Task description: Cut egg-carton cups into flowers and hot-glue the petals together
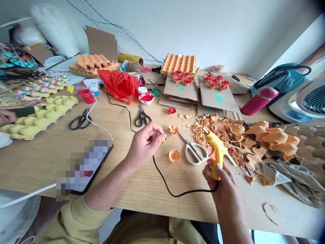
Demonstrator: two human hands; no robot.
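Observation:
My right hand [220, 181] grips the handle of a yellow glue gun [214, 148], nozzle pointing up and left over the wooden table [142, 183]; its black cord runs left across the table. My left hand [146, 142] is closed in a pinch on a small orange cardboard piece that barely shows at the fingertips. Two orange egg-carton flower cups lie close by, one [173, 129] just right of my left hand and one [174, 155] below it. White-handled scissors [194, 150] lie between my hands.
A heap of orange carton scraps [228, 130] and cut cups [275, 137] sits right. Red-painted flowers [215, 80] rest on cardboard sheets at the back. Black scissors [141, 117], a red paint bowl [146, 98], a tablet [85, 166] and a yellow egg tray [38, 117] lie left, where another person's hand [6, 117] shows.

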